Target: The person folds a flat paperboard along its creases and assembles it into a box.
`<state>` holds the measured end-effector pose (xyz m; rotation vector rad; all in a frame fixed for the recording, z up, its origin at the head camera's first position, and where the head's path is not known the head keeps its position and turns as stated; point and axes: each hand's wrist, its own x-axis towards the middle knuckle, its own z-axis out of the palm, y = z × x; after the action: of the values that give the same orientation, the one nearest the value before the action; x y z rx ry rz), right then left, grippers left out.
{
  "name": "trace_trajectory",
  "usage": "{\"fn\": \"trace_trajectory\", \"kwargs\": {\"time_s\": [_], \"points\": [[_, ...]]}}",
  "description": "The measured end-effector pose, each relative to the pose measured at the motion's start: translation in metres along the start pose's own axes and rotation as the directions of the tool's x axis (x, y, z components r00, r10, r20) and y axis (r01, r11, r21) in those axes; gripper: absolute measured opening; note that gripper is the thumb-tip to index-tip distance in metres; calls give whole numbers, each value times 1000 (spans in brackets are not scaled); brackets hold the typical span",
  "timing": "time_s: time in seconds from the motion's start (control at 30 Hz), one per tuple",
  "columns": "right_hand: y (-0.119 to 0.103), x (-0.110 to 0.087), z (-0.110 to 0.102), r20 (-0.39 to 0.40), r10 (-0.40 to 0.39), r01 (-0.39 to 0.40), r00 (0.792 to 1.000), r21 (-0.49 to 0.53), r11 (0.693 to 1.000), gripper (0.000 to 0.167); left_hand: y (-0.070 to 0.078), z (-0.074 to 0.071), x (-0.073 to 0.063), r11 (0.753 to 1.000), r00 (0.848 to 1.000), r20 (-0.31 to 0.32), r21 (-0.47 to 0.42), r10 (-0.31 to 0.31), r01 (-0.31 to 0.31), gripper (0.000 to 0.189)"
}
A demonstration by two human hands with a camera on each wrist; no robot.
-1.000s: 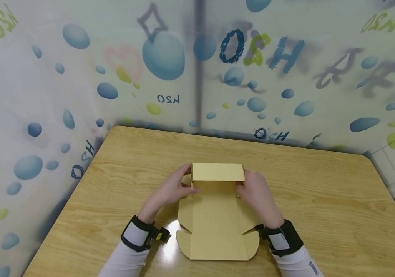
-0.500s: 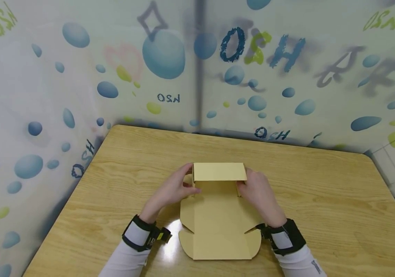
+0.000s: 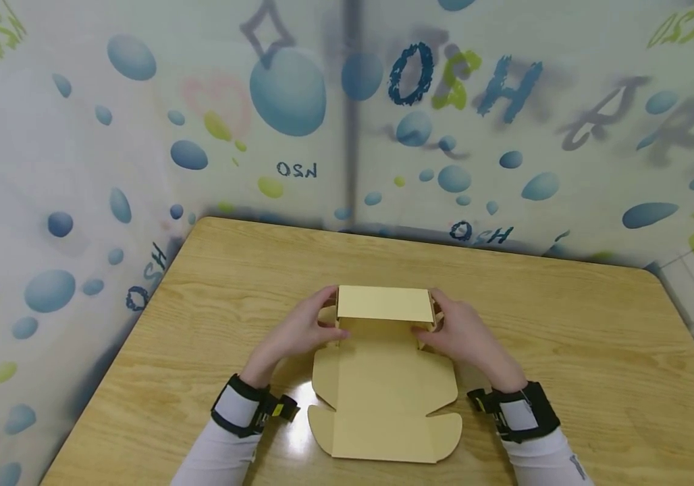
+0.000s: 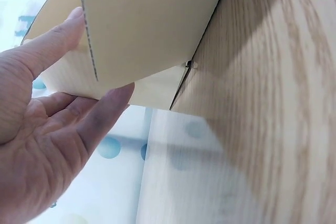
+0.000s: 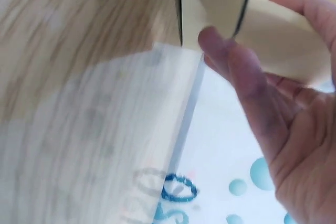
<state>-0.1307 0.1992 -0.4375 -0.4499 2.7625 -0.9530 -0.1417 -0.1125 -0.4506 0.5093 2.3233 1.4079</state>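
While a bubble-printed wall closes off the space beyond the hands, a wood-grain table spreads beneath them and out to either side. On it lies a partly folded cardboard mailer box, its long axis running almost straight from the raised end, set between the two hands, back past the wrists toward the person's body. That seems the relation that counts: the raised end is flanked on both sides, and neither hand is clearly nearer to it. Well apart, with the box's width between them, the hands mirror each other. The left hand grips the box's left side, thumb at its near edge and fingers round the outside; the right hand sits astride the right side in like fashion, though how firmly it pinches cannot be told. A narrow top panel faces up, bridging the gap from hand to hand. Nearer the body than the hands, a left rounded flap and a right rounded flap splay outward between the wrists. Under the panel, left thumb and right thumb point inward.
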Motion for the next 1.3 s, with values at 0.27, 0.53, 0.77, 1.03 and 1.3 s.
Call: {"fn": "trace_trajectory", "kwargs": {"time_s": [0.27, 0.53, 0.77, 1.03, 1.3], "points": [[-5, 1, 0, -33, -21, 19, 999, -43, 999, 45, 1, 2, 0, 1000, 1000, -5, 24, 1, -1, 81], [-3, -2, 0, -38, -5, 3, 999, -34, 999, 48, -1, 2, 0, 999, 1000, -2, -35, -22, 22, 89], [5, -7, -5, 4, -32, 32, 999, 57, 998, 70, -4, -4, 0, 998, 1000, 3, -59, 19, -18, 89], [16, -14, -17, 25, -131, 126, 991, 142, 982, 98, -6, -20, -6, 985, 988, 5, -79, 156, -155, 90], [21, -14, -16, -42, -209, 213, 977, 153, 965, 83, 0, -22, -9, 976, 976, -29, -36, 215, -215, 70]]}}
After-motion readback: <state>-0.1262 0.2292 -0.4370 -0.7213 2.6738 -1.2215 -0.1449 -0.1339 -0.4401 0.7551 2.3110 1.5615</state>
